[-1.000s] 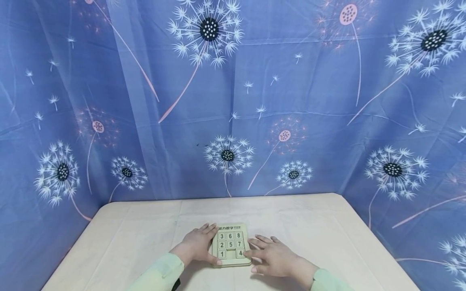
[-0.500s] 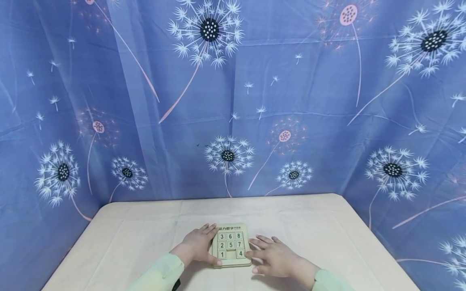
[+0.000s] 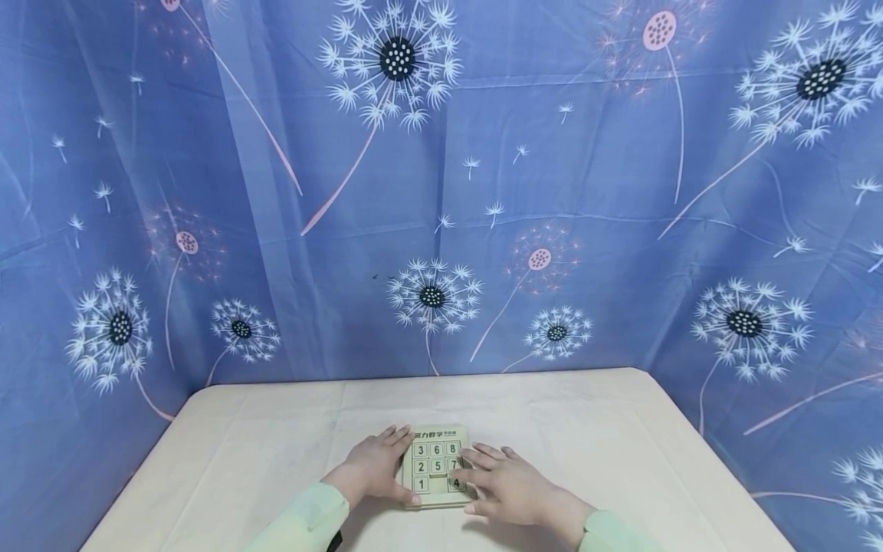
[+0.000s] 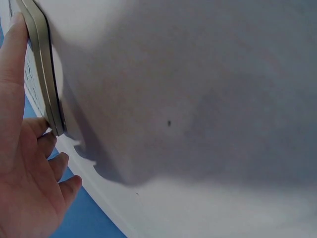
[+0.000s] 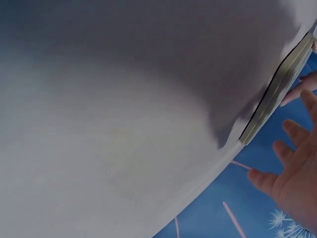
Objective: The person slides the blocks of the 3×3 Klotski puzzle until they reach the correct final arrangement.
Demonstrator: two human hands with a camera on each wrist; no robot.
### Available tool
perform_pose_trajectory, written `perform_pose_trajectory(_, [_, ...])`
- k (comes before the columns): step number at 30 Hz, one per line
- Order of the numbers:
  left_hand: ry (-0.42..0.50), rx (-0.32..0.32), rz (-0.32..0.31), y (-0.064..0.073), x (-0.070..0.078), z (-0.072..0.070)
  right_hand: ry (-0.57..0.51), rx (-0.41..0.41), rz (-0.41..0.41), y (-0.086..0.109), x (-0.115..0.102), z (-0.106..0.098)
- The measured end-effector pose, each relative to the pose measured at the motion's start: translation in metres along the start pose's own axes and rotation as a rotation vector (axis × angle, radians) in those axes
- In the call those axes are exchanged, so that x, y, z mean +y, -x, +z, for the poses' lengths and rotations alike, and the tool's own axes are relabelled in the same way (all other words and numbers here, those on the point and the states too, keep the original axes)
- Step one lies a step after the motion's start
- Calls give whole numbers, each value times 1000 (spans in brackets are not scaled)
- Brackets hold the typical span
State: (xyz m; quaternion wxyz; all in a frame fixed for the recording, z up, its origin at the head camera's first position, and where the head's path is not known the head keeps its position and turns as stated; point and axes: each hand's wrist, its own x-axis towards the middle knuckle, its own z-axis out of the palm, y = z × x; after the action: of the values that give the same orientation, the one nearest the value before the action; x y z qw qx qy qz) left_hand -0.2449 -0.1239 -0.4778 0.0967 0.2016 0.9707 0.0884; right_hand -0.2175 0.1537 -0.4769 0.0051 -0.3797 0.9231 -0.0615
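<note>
A pale sliding number puzzle [image 3: 438, 487] lies on the table, its tiles reading 3 6 8, 2 5 7, then 1, a gap, and 4. With the thumb at the near left corner and the other fingers at the upper left side, my left hand [image 3: 375, 464] holds the puzzle's frame. My right hand [image 3: 510, 491] is spread over the right edge, one fingertip at the 4 tile [image 3: 457, 485] and partly covering the 7 tile. In the right wrist view, the fingers reach out straight beside the puzzle's thick edge [image 5: 277, 91].
A cream-coloured cloth covers the table [image 3: 276, 437]. Behind and along both sides hangs a blue curtain [image 3: 345, 307] printed with dandelions. Both forearms wear pale green sleeves [image 3: 303, 517].
My right hand has shifted left, from the puzzle's right edge onto the 4 and 7 tiles. The left hand stays in place, and the tiles keep the same order.
</note>
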Motion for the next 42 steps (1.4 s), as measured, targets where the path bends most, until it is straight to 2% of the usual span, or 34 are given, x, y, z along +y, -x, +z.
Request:
perform_pose_trajectory(13, [-13,6,8,0,0,0,-10,-23,-4,-13,-14,5])
perform_pose_trajectory(23, [-21,9,5,0,0,0,44,6,-68,-22,-19,12])
perform_pose_trajectory(33, [-25,9,5,1,1,-1,61,-31,-73,-27,-23,16])
perform_pose_trajectory(42, [-12,9,-11,1,2,-1,62,-69,-41,-28,-23,17])
